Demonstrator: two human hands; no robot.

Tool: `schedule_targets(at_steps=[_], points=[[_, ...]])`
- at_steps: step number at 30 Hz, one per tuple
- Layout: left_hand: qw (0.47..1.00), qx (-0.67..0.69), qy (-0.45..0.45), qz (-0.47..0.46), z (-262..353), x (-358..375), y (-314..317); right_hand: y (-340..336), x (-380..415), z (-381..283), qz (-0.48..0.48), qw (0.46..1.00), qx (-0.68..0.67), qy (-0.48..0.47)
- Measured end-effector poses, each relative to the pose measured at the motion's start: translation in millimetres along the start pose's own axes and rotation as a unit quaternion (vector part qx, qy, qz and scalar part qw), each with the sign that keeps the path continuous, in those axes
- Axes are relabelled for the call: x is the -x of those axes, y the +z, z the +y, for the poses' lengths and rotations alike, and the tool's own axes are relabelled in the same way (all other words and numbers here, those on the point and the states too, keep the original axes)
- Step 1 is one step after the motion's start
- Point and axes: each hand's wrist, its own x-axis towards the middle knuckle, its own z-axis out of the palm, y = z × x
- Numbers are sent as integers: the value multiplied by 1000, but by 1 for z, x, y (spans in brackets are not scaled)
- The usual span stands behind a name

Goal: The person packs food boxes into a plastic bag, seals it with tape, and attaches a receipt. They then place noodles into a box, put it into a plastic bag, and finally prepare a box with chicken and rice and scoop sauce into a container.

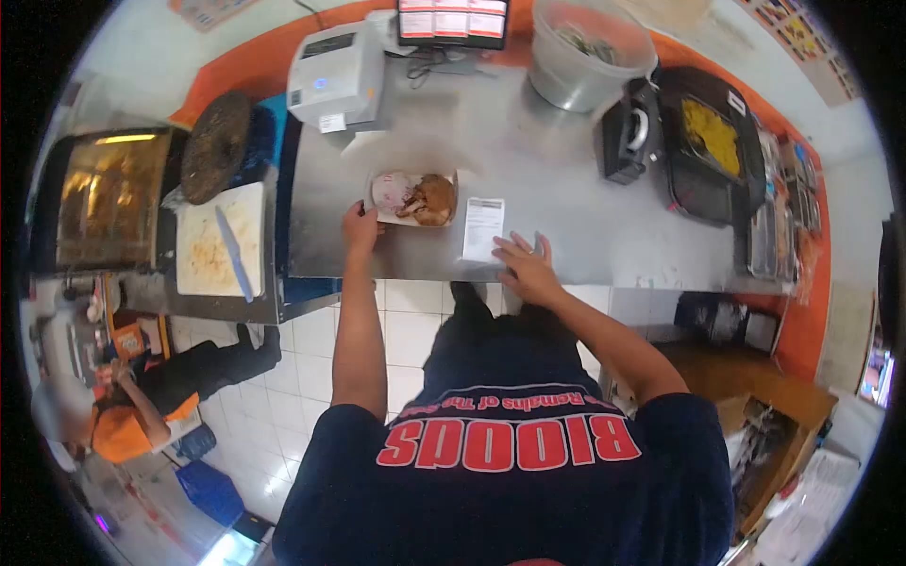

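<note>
An open paper food box (411,224) lies on the steel counter, with a browned piece of chicken (435,199) in its right part and a pale portion, perhaps wrapped rice (392,191), in its left. At the box's near left corner, my left hand (360,229) is closed on its edge; a small dark spot shows by the fingers, too small to name. To the right of the box is a white printed slip (484,226). My right hand (529,268) rests with its fingers spread at the slip's lower right corner, touching it or just beside it.
A label printer (335,75) and a screen (453,24) stand at the back. A large bucket (590,61) and a black tray of yellow food (710,137) are rightward. On the left, a knife (233,253) lies on a cutting board (200,250). A person in orange (142,424) sits lower left.
</note>
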Motion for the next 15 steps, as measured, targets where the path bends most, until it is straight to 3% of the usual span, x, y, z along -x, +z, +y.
schedule_targets(at_steps=[4,15], points=[[989,104,-60,-83,16,20,33,-13,24,26,20,997,5,69],[981,113,-74,-139,76,62,144,-34,60,75,76,987,-34,136]])
